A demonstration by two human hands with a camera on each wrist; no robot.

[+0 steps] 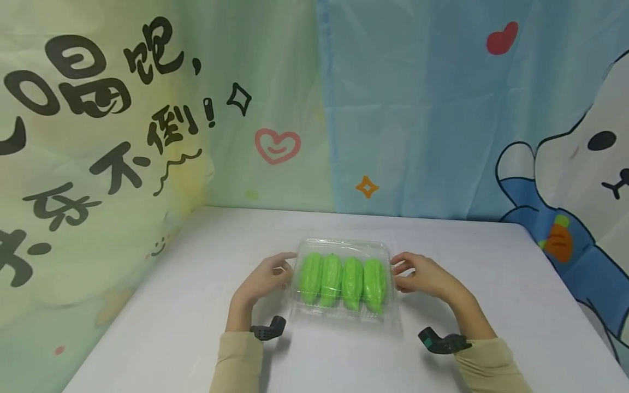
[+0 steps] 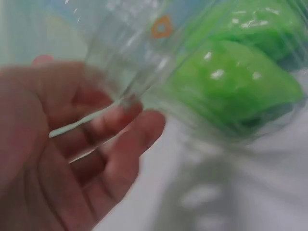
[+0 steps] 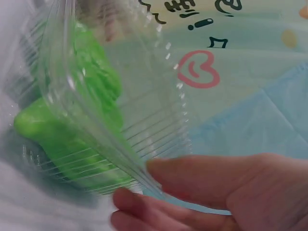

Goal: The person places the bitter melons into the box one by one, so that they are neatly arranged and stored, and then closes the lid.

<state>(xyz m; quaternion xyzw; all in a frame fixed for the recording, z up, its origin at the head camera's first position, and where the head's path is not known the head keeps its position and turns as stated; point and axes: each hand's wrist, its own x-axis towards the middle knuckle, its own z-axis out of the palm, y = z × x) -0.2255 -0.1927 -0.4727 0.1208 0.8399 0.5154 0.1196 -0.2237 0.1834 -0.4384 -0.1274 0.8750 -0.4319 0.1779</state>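
A clear plastic clamshell box [image 1: 344, 314] is on the white table, directly in front of me. Side by side inside it lie several glossy green, long, ridged vegetable-like pieces [image 1: 352, 284], each narrowing to a tip. My left hand [image 1: 273, 274] is at the box's left side, pinching its edge between thumb and fingers; in the left wrist view the fingertips [image 2: 149, 125] are right at the plastic rim. On the opposite side my right hand [image 1: 421, 275] grips the rim. Its thumb [image 3: 192, 175] presses on top of the clear edge, with fingers underneath, in the right wrist view.
The white table [image 1: 172, 338] extends around the box. Behind it hangs a blue-green printed curtain [image 1: 417, 109], with dark lettering on the left and a cartoon white animal [image 1: 580, 158] at the right. Black wrist cameras [image 1: 268, 329] sit on both forearms.
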